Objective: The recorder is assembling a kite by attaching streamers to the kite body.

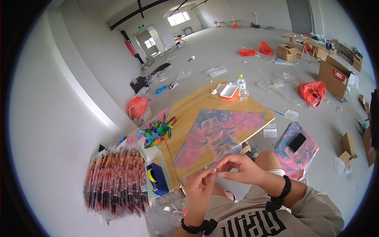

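My left hand [200,189] and my right hand [240,168] meet just off the near edge of the wooden table [189,96]. Thumbs and fingers are pinched together at a small thing too tiny to name. Right beyond them lies a triangular kite [209,134], printed pink and purple with a cartoon face. A thin rod seems to run down its middle toward my fingers. The kite's lower corner is partly hidden by my hands.
Rainbow ribbons [158,131] lie on the table's left, near a blue block with a yellow ring [157,179]. Many packaged kites [116,177] stand at left. A water bottle [242,87] and white tray [229,91] sit far back. A phone [297,142] rests on another printed sheet [286,160].
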`<action>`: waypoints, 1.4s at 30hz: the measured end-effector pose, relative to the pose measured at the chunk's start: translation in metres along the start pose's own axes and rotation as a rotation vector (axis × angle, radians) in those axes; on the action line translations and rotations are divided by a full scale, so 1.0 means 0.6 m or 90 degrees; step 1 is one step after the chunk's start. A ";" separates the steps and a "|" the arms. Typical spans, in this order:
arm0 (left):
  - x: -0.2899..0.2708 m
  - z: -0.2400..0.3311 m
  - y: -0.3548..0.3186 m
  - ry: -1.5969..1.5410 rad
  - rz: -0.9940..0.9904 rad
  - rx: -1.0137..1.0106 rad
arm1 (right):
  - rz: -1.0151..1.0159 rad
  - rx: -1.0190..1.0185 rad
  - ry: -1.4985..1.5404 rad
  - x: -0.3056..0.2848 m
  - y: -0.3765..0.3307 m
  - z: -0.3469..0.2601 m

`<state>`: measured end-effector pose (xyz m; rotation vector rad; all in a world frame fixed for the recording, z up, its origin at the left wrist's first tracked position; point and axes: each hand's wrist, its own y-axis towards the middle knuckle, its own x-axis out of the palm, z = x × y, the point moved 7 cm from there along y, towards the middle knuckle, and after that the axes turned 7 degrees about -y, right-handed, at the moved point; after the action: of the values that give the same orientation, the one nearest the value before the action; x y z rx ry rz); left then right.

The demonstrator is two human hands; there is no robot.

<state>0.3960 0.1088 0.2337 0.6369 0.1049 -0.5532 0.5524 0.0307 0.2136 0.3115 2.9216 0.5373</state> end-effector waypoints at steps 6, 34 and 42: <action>0.019 -0.004 -0.016 0.089 -0.016 0.054 | 0.080 0.028 0.014 -0.006 -0.010 0.050; 0.327 -0.348 0.239 -0.197 -0.199 -0.333 | 0.228 0.135 -0.223 -0.322 0.165 0.259; 0.457 -0.518 0.411 -0.106 -0.224 -0.307 | 0.312 0.142 -0.213 -0.481 0.286 0.431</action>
<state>0.7804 0.3306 0.0448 0.0974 0.1894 -0.8834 0.9098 0.2075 0.0700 1.0508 2.5677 0.1842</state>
